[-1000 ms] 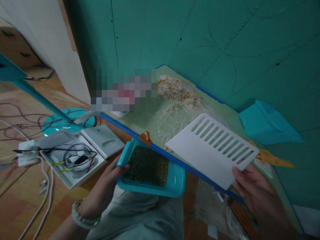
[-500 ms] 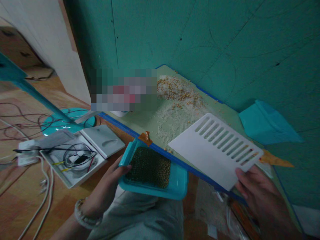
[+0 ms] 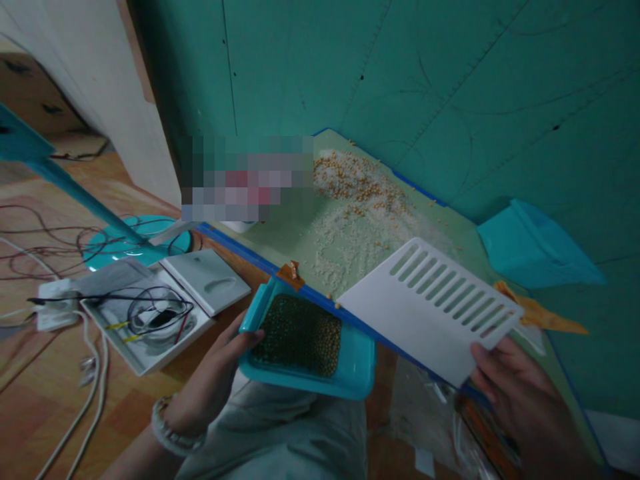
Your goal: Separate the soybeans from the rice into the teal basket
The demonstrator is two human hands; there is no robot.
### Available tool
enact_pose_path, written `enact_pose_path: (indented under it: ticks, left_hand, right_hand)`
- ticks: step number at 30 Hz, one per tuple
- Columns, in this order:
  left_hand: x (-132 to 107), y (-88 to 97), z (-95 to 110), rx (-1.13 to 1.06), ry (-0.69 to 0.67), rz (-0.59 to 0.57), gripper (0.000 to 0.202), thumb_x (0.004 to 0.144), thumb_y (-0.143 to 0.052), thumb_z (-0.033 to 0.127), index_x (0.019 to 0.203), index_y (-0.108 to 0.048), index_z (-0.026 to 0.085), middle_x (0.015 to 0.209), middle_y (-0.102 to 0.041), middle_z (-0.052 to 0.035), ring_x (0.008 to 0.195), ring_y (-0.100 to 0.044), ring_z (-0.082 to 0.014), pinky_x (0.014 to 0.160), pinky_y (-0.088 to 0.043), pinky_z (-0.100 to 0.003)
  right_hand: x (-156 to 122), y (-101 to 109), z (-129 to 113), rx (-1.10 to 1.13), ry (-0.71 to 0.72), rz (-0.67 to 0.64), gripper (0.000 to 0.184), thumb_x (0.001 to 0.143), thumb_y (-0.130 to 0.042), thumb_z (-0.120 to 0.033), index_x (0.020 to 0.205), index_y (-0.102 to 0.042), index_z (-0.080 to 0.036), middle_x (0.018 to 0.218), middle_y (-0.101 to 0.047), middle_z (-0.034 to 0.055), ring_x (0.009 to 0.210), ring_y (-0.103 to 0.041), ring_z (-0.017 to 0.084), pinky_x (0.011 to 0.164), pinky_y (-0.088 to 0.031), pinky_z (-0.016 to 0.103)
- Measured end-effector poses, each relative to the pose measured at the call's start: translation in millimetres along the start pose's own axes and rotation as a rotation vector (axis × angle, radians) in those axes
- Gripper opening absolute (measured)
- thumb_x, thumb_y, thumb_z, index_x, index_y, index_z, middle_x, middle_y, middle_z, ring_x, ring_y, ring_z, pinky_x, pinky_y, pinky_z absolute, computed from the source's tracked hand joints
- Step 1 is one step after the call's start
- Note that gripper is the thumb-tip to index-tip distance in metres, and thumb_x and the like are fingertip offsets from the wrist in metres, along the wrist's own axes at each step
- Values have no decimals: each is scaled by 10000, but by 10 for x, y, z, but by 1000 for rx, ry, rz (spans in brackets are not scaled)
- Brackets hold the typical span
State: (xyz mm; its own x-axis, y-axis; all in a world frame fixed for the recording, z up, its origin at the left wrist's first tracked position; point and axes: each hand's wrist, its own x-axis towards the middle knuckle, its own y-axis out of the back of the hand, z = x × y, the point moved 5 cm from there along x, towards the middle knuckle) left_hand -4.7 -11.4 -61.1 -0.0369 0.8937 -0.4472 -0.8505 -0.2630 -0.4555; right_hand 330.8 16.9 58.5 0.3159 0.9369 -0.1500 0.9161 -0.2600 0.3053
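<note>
Gripping with the left hand (image 3: pixel 225 357), thumb over the rim, a turquoise rectangular plastic tray (image 3: pixel 357 370) containing small round green and tan beans (image 3: pixel 295 337). Held above the lap (image 3: pixel 300 427), against the blue-edged, pale-green tabletop (image 3: pixel 283 240), presumably for catching spills. Pinching with the right hand (image 3: pixel 500 373), by a corner of the slotted side, a flat white plastic scraper (image 3: pixel 400 313), probably to leave the plain long edge free, facing the tray. Spread beyond, on the tabletop: a mixed heap of white grains and yellow beans (image 3: pixel 353 180).
</note>
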Motion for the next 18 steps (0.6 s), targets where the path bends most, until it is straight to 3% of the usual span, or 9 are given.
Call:
enact_pose_path:
  ticks: [9,18]
  left_hand:
    - [23,42,-58,9,-1,-32,534,746,-695,397,1262,-629,274,1220,-711,6,1264,-484,-327,1011,-381,-400]
    - [12,43,-47,13,-4,-43,552,763,-679,386,1294,-603,255,1234,-703,-14,1287,-459,-339,1040,-348,-432]
  right_hand:
    - [-8,-8,0,6,-18,-15,328,618,-779,-433,881,-693,-256,530,-556,-1,328,-308,74,279,-203,217]
    - [85,-23,25,14,-66,-64,372,615,-801,-475,861,-696,-216,599,-603,15,352,-354,38,323,-234,176]
